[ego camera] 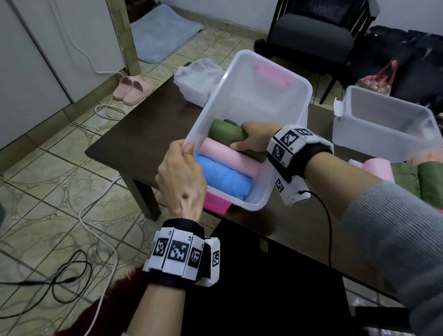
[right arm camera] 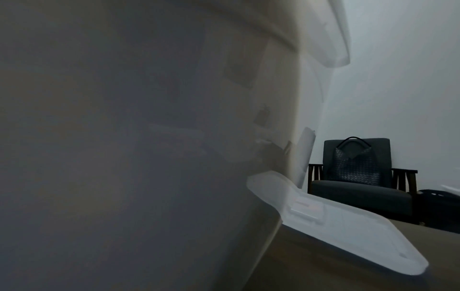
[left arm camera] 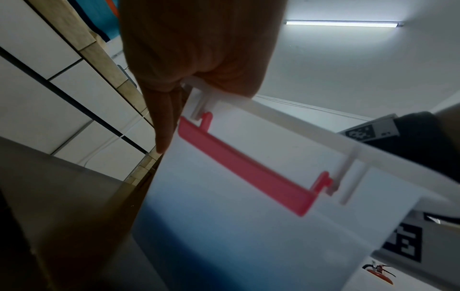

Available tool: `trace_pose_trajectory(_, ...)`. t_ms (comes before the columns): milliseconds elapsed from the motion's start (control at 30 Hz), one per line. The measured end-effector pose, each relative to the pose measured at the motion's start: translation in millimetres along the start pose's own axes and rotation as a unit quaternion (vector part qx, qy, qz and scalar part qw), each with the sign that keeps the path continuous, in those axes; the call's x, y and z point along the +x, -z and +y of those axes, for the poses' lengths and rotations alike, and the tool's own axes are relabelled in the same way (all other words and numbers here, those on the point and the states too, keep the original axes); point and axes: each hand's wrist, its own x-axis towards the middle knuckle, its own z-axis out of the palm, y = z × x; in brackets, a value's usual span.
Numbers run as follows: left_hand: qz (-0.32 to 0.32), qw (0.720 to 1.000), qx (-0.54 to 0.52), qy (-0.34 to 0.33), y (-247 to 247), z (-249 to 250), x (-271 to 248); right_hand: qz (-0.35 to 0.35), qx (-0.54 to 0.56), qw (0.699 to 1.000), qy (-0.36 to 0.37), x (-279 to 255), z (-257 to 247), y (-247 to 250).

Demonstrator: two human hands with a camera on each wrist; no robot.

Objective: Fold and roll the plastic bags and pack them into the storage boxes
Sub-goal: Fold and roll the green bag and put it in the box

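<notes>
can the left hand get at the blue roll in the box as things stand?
Probably not right now: the left hand grips the box rim beside the blue roll. Nothing covers the roll; letting go would free the way.

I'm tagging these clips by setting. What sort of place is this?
Probably a room in a home: pink slippers on a tiled floor, a blue mat by a doorway, and a dark armchair beyond the low table.

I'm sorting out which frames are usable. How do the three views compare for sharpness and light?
Head view: evenly lit and sharp, wide-angle bending at the edges, the storage box clear. Left wrist view: the left hand is a dark backlit shape under a glaring ceiling light. Right wrist view: mostly murky grey blur; only the armchair is sharp.
</notes>
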Motion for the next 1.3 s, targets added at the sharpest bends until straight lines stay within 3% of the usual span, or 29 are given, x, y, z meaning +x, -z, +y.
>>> trace_pose_trajectory(300, -0.002, 1.0, 0.002, -0.016, -1, 2, 1, -0.091, 0.013, 0.996, -0.018, -2, 1, 9)
trace_pose_trajectory(467, -0.018, 1.0, 0.009, -0.005, -1, 5, 6, 0.026, 0.09, 0.995, 0.016, 3, 2, 1)
trace_pose_trajectory(800, -0.041, 0.999, 0.022, -0.004, -1, 11, 10, -0.009, 0.014, 0.998, 0.056, -2, 0, 5)
trace_pose_trajectory(1100, -0.049, 0.998, 0.029, -0.001, -1, 11, 11, 0.05, -0.116, 0.992, 0.004, -7, 4, 6)
trace_pose_trajectory(1300, -0.044, 0.999, 0.032, 0.004, -4, 17, 12, 0.067, -0.065, 0.995, 0.031, -5, 11, 1)
